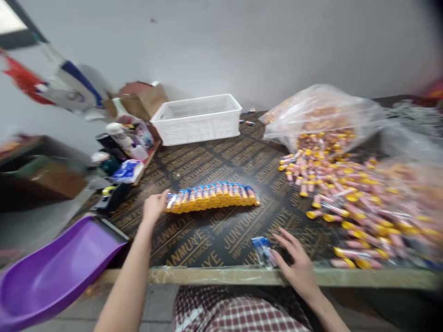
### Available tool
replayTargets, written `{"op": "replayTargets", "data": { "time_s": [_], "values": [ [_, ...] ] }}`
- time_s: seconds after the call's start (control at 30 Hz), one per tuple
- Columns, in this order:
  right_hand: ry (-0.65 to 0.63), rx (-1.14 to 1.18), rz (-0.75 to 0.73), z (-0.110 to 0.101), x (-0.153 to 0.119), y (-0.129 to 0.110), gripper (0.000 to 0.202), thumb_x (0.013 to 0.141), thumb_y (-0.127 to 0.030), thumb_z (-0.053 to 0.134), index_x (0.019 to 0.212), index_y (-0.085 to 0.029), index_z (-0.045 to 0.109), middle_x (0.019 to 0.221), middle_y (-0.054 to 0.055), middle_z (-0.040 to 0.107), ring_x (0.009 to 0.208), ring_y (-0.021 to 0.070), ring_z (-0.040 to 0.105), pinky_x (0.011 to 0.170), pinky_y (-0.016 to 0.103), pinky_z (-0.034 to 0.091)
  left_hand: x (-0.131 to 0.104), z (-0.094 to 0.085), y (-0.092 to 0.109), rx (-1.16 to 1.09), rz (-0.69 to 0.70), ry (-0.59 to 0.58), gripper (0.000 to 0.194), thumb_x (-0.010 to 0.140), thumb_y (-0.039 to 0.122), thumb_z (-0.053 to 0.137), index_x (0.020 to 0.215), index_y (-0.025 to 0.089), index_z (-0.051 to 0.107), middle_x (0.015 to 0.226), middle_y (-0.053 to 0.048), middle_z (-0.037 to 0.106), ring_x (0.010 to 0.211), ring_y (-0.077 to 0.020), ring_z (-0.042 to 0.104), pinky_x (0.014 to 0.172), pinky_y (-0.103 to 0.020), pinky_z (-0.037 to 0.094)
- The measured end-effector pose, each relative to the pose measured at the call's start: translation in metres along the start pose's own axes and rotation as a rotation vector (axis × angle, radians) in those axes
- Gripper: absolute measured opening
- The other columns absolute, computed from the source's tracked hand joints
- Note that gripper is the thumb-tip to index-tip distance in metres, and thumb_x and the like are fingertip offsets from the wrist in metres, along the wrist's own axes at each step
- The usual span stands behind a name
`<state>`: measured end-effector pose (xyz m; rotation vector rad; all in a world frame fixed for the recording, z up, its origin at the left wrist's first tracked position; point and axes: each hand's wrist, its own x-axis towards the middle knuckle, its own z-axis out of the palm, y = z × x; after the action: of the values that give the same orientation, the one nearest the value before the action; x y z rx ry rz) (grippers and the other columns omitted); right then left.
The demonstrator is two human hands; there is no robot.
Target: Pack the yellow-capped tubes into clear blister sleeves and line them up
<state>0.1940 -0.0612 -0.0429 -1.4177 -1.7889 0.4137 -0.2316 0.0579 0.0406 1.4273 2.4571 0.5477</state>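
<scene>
My left hand (155,206) is at the left end of a curved, stacked row of small tubes (211,196) with yellow ends and blue tops. Its fingers are drawn together against the end of that row; what lies between them, if anything, is hidden. Near the front edge, my right hand (296,265) has its fingers spread apart. Beside its thumb lies a small blue and clear piece (263,251), blurred, perhaps touched by the fingertips. The patterned black tabletop (204,230) shows between my hands.
A pile of pink tubes with yellow caps (349,189) spreads at right from a clear plastic bag (321,110). A white basket (200,122) stands at the back. To the left are a purple scoop (58,272), a tape dispenser (112,198) and a tray of bottles (119,138).
</scene>
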Motion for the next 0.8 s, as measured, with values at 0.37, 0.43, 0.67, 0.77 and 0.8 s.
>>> {"op": "replayTargets", "data": {
  "time_s": [0.37, 0.43, 0.67, 0.77, 0.8],
  "values": [
    [0.009, -0.506, 0.133, -0.061, 0.014, 0.034, 0.031, 0.08, -0.019, 0.05, 0.11, -0.02, 0.06, 0.113, 0.011, 0.054, 0.105, 0.0256, 0.051, 0.088, 0.042, 0.045, -0.159, 0.093, 0.103, -0.549, 0.502, -0.223, 0.022, 0.075, 0.039, 0.058, 0.077, 0.019, 0.067, 0.075, -0.004, 0.067, 0.066, -0.0175, 0.058, 0.064, -0.027, 0.042],
    [-0.05, -0.577, 0.162, -0.085, 0.02, 0.051, 0.032, 0.077, -0.013, 0.05, 0.106, -0.016, 0.062, 0.099, 0.012, 0.057, 0.095, 0.0269, 0.052, 0.083, 0.043, 0.044, -0.179, 0.121, 0.12, -0.457, 0.562, -0.42, 0.021, 0.072, 0.037, 0.062, 0.08, 0.019, 0.068, 0.075, -0.004, 0.065, 0.063, -0.0164, 0.056, 0.063, -0.026, 0.04],
    [-0.277, -0.682, 0.189, -0.131, 0.028, 0.073, 0.029, 0.063, 0.002, 0.05, 0.08, -0.015, 0.067, 0.082, 0.008, 0.056, 0.084, 0.0215, 0.051, 0.074, 0.029, 0.038, -0.186, 0.151, 0.13, -0.257, 0.528, -0.503, 0.009, 0.072, 0.024, 0.061, 0.066, 0.018, 0.061, 0.067, -0.002, 0.061, 0.065, -0.0165, 0.054, 0.061, -0.025, 0.032],
    [-0.31, -0.689, 0.209, -0.129, 0.032, 0.074, 0.022, 0.061, 0.002, 0.049, 0.066, -0.015, 0.063, 0.074, 0.007, 0.053, 0.076, 0.0199, 0.049, 0.067, 0.028, 0.035, -0.184, 0.15, 0.128, -0.269, 0.561, -0.507, 0.014, 0.076, 0.023, 0.055, 0.064, 0.018, 0.063, 0.066, -0.003, 0.063, 0.065, -0.0175, 0.056, 0.062, -0.025, 0.033],
    [-0.313, -0.683, 0.211, -0.128, 0.034, 0.074, 0.021, 0.06, 0.002, 0.048, 0.062, -0.015, 0.06, 0.072, 0.006, 0.052, 0.074, 0.0195, 0.049, 0.066, 0.027, 0.034, -0.184, 0.15, 0.127, -0.274, 0.577, -0.506, 0.016, 0.077, 0.023, 0.054, 0.065, 0.019, 0.064, 0.067, -0.003, 0.064, 0.066, -0.0181, 0.057, 0.063, -0.026, 0.034]
  ]
}}
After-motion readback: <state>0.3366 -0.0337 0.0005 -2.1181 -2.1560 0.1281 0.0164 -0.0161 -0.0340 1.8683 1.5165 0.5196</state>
